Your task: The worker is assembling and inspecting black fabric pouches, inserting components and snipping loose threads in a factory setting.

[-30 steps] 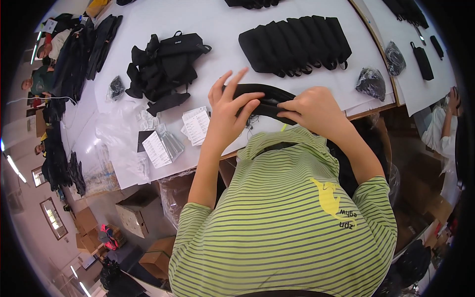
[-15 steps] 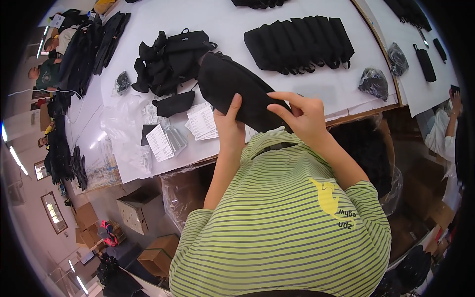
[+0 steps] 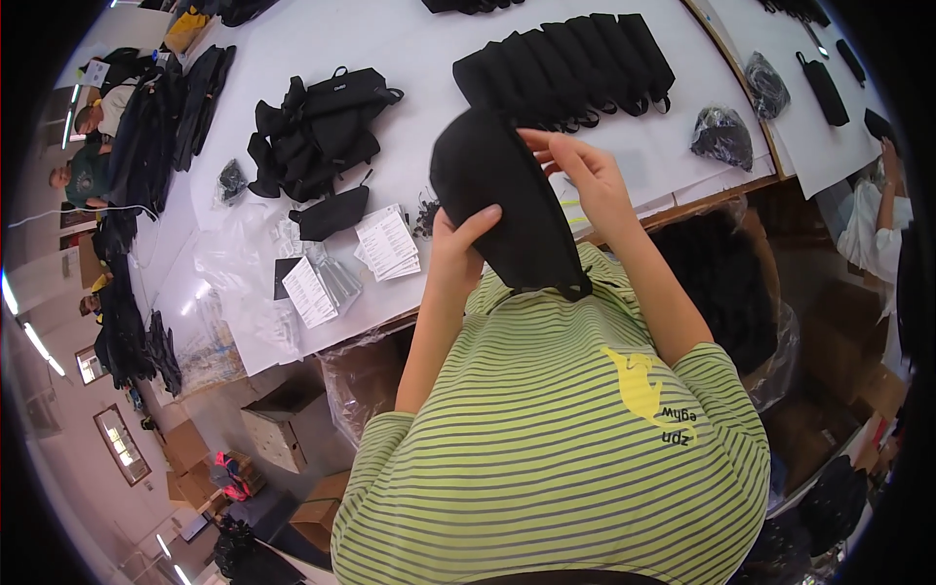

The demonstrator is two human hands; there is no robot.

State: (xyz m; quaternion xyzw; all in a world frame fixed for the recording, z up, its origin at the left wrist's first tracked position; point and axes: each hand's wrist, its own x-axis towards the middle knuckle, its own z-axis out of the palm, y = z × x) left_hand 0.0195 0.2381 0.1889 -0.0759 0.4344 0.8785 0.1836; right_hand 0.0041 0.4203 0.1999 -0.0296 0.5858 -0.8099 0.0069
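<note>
A black fabric pouch (image 3: 502,205) with a zip along its right edge is held upright over the table's near edge. My left hand (image 3: 460,249) grips its left side, thumb lying flat across the front face and the other fingers hidden behind. At the pouch's upper right edge, my right hand (image 3: 590,180) has its fingers bent in against the zip side; their exact hold is partly hidden. A small black loop shows at the pouch's lower corner. Left of it lie printed white cards (image 3: 388,241), another black pouch (image 3: 331,213) and a heap of black pouches (image 3: 317,136).
A row of black pouches (image 3: 565,73) lies at the back of the white table (image 3: 419,49). Clear plastic bags (image 3: 239,258) rest at the left, and a bagged dark bundle (image 3: 721,136) at the right. Below the table edge stands an open box of black goods (image 3: 717,283). Other people work at both sides.
The pouch has turned more upright. My right hand has moved up along the zip edge to the pouch's upper part, while my left hand still grips the left side. The view has shifted slightly.
</note>
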